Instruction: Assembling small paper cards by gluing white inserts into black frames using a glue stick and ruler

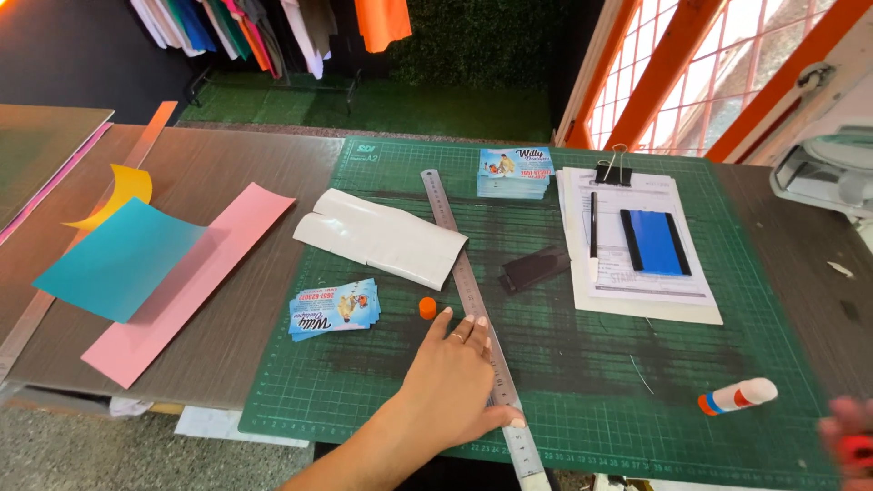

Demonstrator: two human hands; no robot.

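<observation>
Left hand [455, 368] flat on steel ruler [473, 309]

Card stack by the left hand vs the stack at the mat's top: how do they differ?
The near card stack lies fanned and tilted, its cards slipped apart; the far card stack sits squared and looks thicker. The near one lies left of the steel ruler by the orange cap; the far one lies right of it, beside the clipboard. Both show the same blue printed face and rest on the green cutting mat.
</observation>
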